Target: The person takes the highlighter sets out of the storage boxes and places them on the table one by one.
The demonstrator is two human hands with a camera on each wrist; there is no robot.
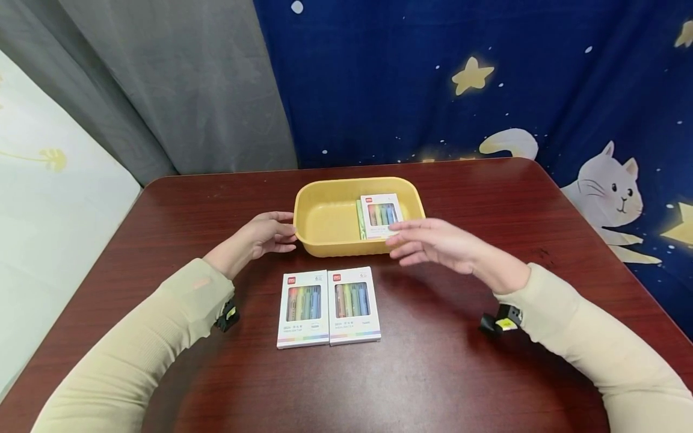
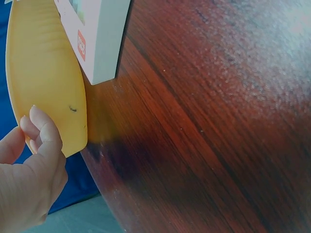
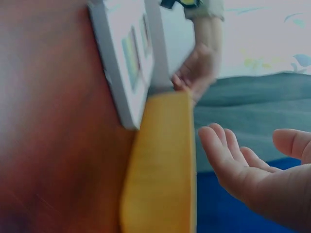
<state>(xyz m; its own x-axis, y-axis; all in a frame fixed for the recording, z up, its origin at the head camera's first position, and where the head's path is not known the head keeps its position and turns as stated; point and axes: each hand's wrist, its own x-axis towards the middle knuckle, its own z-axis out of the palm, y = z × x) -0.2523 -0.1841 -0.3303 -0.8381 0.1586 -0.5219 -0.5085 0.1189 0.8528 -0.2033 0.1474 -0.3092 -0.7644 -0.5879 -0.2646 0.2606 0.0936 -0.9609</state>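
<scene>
A yellow plastic basket (image 1: 327,219) stands toward the back of the table. Inside, at its right end, leans a white highlighter box (image 1: 380,232) with a clear window, a green edge showing at its left side. My left hand (image 1: 265,234) is at the basket's left end, its loosely bent fingertips right at the wall and rim. Over the front right rim, my right hand (image 1: 433,245) has its fingers extended, overlapping the box's lower corner in the head view. In front of the basket, two more highlighter boxes (image 1: 303,335) (image 1: 354,332) lie side by side, windows up.
The dark red wooden table (image 1: 433,373) has rounded back corners. Behind it hang a grey curtain (image 1: 184,84) and a blue curtain (image 1: 373,84) with stars and a white cat. A small black wrist camera (image 1: 227,316) sits at each cuff.
</scene>
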